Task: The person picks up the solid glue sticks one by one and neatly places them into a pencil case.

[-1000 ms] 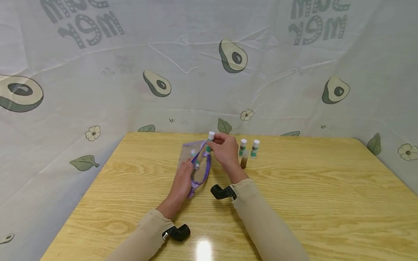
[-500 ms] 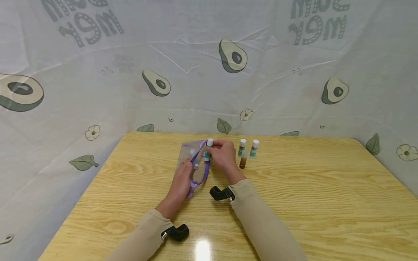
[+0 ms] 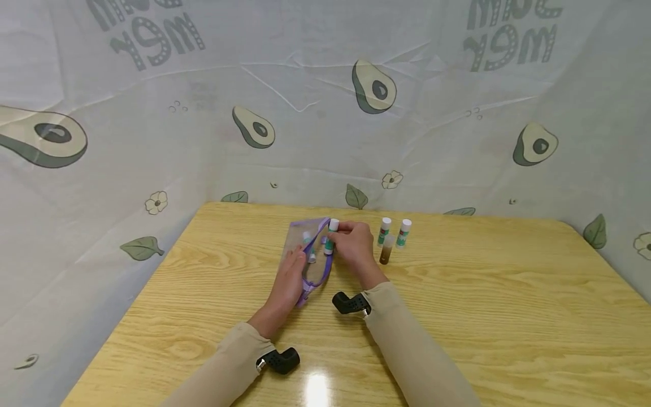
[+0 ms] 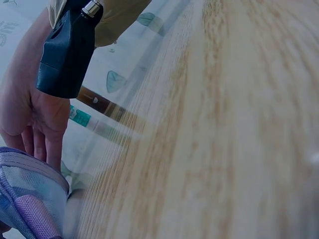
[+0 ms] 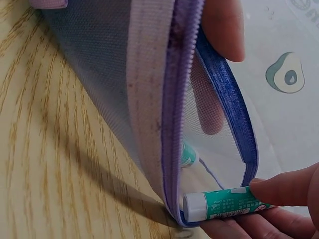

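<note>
A mesh zipper pouch (image 3: 296, 229) with purple trim lies on the table, its zipper mouth spread toward the right. My left hand (image 3: 288, 277) grips the pouch's left side near the mouth; one finger shows through the mesh in the right wrist view. Between thumb and fingers, my right hand (image 3: 354, 243) pinches a green-and-white glue stick (image 5: 227, 203) at the pouch's mouth. Its white end points into the opening in the right wrist view. Inside the pouch rests another glue stick (image 3: 309, 249), seen partly through the mesh (image 5: 94, 55).
Two more glue sticks (image 3: 384, 232) stand upright to the right of my right hand. Just in front of them is a small brown bottle (image 3: 387, 251) with a pale cap. A patterned cloth (image 3: 315, 141) hangs behind the wooden table (image 3: 483, 305).
My right hand has lowered the glue stick from above the pouch's rim to its mouth. The left hand keeps its hold on the pouch. The head view has shifted slightly.
</note>
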Motion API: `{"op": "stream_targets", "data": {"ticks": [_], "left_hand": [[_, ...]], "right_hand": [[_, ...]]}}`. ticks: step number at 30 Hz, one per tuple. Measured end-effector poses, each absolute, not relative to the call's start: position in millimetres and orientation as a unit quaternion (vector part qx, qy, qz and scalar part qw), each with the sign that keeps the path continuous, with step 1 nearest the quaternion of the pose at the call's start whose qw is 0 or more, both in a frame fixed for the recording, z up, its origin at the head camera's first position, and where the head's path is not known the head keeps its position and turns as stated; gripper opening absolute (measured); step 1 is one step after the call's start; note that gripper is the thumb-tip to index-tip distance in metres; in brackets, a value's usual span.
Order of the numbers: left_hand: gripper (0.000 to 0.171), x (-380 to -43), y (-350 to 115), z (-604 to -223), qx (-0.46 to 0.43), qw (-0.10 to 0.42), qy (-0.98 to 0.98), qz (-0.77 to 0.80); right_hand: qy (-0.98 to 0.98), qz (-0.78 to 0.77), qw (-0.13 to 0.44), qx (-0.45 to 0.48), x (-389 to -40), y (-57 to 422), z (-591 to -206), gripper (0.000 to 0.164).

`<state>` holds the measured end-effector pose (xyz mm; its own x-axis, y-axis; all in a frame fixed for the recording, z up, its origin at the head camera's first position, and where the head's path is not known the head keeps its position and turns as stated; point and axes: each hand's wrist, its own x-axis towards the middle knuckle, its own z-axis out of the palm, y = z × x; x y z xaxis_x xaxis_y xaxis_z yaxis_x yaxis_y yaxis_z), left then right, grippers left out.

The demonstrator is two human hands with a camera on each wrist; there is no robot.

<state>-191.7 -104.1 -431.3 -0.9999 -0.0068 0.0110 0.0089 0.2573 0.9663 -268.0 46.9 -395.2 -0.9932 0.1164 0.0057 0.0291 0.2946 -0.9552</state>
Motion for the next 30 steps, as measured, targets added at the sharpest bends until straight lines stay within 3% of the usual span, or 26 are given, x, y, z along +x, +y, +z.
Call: {"op": "stream_targets", "data": {"ticks": [30], "left_hand": [[0.059,-191.3,-102.1,-434.1,-0.003,0.001,-0.788,-0.615]], "right_hand": [[-0.766,0.639,-0.003,-0.073,-266.7,52.0,-400.4,0.031]]}}
